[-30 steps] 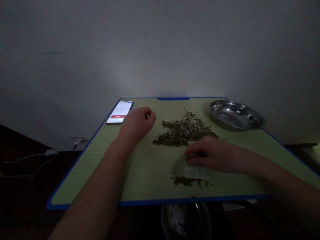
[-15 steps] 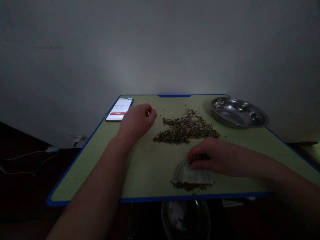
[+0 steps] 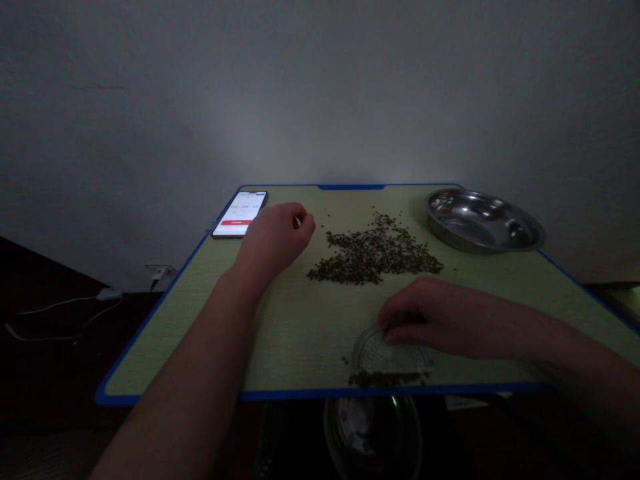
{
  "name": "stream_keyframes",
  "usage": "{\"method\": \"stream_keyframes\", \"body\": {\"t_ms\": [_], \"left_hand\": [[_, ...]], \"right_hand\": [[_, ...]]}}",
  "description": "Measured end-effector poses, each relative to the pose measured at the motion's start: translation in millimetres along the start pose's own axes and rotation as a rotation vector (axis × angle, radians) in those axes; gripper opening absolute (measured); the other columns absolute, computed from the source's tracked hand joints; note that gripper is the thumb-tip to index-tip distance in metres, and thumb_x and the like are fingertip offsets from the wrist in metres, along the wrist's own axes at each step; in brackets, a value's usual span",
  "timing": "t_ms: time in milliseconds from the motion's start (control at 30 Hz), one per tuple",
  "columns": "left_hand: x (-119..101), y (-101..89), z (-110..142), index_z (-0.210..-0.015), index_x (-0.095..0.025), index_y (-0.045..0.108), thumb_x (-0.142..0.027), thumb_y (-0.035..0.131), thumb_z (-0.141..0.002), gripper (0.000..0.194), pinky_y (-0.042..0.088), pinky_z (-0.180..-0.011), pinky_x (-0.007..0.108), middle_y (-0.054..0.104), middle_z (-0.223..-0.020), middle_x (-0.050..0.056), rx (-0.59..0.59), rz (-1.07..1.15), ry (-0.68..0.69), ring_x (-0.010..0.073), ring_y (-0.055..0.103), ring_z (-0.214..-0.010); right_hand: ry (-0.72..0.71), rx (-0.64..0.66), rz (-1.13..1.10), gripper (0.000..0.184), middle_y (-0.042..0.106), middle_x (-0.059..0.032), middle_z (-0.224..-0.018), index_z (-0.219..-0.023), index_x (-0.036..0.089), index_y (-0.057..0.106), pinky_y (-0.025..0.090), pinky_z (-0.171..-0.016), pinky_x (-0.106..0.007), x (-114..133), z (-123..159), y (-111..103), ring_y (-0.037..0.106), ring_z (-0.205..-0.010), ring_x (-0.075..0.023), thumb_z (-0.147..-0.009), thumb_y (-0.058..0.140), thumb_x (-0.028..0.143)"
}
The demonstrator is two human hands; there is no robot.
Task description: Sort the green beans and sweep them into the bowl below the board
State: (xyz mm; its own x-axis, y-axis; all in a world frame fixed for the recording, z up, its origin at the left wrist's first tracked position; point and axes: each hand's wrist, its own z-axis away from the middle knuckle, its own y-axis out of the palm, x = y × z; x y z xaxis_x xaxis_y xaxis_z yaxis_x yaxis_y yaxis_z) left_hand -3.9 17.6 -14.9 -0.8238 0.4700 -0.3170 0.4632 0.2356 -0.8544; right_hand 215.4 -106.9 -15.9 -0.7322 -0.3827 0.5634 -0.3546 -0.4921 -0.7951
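Observation:
My right hand (image 3: 420, 313) pinches a clear semicircular protractor (image 3: 373, 353) from above, its straight edge toward me. Along that edge lies a line of small dark grains (image 3: 385, 379), close to the near edge of the table (image 3: 285, 340). My left hand (image 3: 281, 233) rests on the tabletop in a loose fist, beside the phone (image 3: 240, 213); nothing shows in its curled fingers. A larger spread of the same grains (image 3: 370, 257) covers the middle of the table, beyond my right hand. Below the near edge, a shiny metal bowl (image 3: 330, 433) is partly in view.
At the back right of the table stands a wide steel basin (image 3: 450, 237). A wall (image 3: 320, 93) rises behind the table. On the left, a plug (image 3: 160, 275) sits in a wall socket, and white cables (image 3: 75, 338) trail across the dark floor.
My right hand has drawn the protractor slightly toward me, and the line of grains now sits closer to the table's near edge. A few grains are left behind at its left. My left hand stays put.

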Motion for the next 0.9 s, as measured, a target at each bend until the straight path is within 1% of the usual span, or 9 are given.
{"method": "stream_keyframes", "body": {"t_ms": [133,400,600,800,900], "left_hand": [[0.3,0.7,-0.1,-0.071,-0.018,0.066,-0.031,0.044,-0.082,0.028,0.030,-0.057,0.033,0.062,-0.064,0.006,-0.013,0.007,0.016,0.0157,0.047,-0.057],[1.1,1.3,-0.2,-0.071,-0.018,0.066,-0.032,0.045,-0.083,0.028,0.029,-0.056,0.033,0.061,-0.063,0.006,-0.005,-0.012,0.010,0.0154,0.047,-0.057],[0.9,0.7,-0.4,-0.070,-0.018,0.065,-0.033,0.045,-0.082,0.027,0.029,-0.056,0.033,0.059,-0.062,0.005,-0.009,-0.024,0.006,0.0156,0.046,-0.057],[0.4,0.9,-0.7,-0.072,-0.018,0.066,-0.033,0.045,-0.082,0.028,0.030,-0.056,0.033,0.059,-0.063,0.005,-0.009,-0.020,0.000,0.0161,0.047,-0.058],[0.1,0.6,-0.5,-0.072,-0.018,0.065,-0.033,0.045,-0.082,0.028,0.030,-0.056,0.033,0.059,-0.063,0.005,-0.002,-0.017,0.001,0.0160,0.047,-0.058]], "right_hand": [[0.005,-0.017,-0.003,0.016,0.065,0.0037,-0.070,-0.081,0.021,0.070,0.038,-0.058,-0.023,-0.2,1.6,0.4,0.055,-0.063,-0.0099,-0.087,0.058,0.029],[0.009,0.017,-0.051,0.017,0.066,0.0026,-0.072,-0.085,0.020,0.071,0.039,-0.059,-0.024,-3.3,1.4,0.9,0.057,-0.065,-0.0114,-0.087,0.057,0.030],[0.027,-0.009,-0.067,0.018,0.069,0.0011,-0.081,-0.089,0.021,0.071,0.042,-0.067,-0.025,-4.9,4.7,1.9,0.060,-0.075,-0.0134,-0.087,0.058,0.034],[0.034,0.028,-0.087,0.019,0.068,0.0015,-0.075,-0.087,0.020,0.071,0.040,-0.060,-0.024,-2.4,4.6,2.6,0.059,-0.068,-0.0128,-0.087,0.057,0.033],[0.035,0.036,-0.101,0.019,0.067,0.0020,-0.073,-0.085,0.020,0.071,0.040,-0.059,-0.024,-0.1,5.6,2.2,0.058,-0.066,-0.0121,-0.087,0.057,0.032]]}}
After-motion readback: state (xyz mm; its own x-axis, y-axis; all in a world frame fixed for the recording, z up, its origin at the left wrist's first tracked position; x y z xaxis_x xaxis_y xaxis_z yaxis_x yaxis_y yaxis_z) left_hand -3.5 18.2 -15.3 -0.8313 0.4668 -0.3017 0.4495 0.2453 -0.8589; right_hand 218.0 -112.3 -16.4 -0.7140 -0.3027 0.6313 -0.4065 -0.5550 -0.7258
